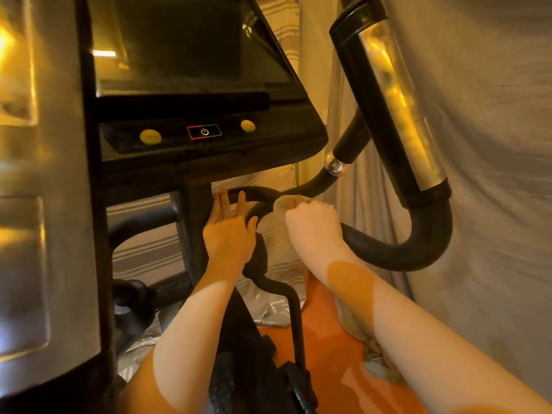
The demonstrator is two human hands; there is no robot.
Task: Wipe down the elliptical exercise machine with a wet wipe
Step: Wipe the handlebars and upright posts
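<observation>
The black elliptical machine fills the view, with its console [206, 132] carrying two yellow buttons and a power button below a dark screen. Under the console, my right hand [313, 225] grips a crumpled wet wipe [285, 203] and holds it against the curved black handlebar [397, 252] where it meets the centre. My left hand [230, 231] rests flat with straight fingers against the black centre post [194, 222], thumb beside the inner handlebar loop.
A tall moving handle [397, 115] with a shiny metal grip panel rises at the right. A grey cloth [493, 174] hangs behind and to the right. A wide silver and black upright [44, 204] stands close at the left. An orange floor [334, 354] lies below.
</observation>
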